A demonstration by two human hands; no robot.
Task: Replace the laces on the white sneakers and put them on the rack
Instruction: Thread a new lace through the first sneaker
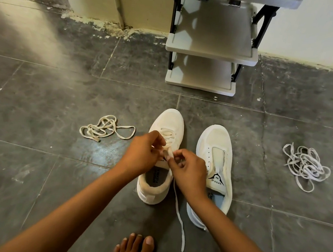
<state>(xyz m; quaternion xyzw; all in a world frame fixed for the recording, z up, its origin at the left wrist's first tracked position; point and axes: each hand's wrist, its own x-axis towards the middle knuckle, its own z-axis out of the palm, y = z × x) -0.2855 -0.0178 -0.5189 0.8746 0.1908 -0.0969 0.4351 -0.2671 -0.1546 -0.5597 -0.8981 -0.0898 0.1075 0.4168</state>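
Note:
Two white sneakers stand side by side on the floor, toes pointing away from me. The left sneaker (167,126) still carries a cream lace (169,153); my left hand (142,154) and my right hand (189,169) both pinch that lace over the tongue. One end of the lace (180,223) trails down the floor toward me. The right sneaker (217,151) has bare eyelets and no lace. A loose cream lace (105,128) lies to the left, and a tangle of white laces (305,167) lies to the right.
A white shoe rack (210,52) with black supports stands against the wall straight ahead, its shelves bare. The floor is dark grey tile. My bare foot (134,249) rests at the bottom centre, near the trailing lace end.

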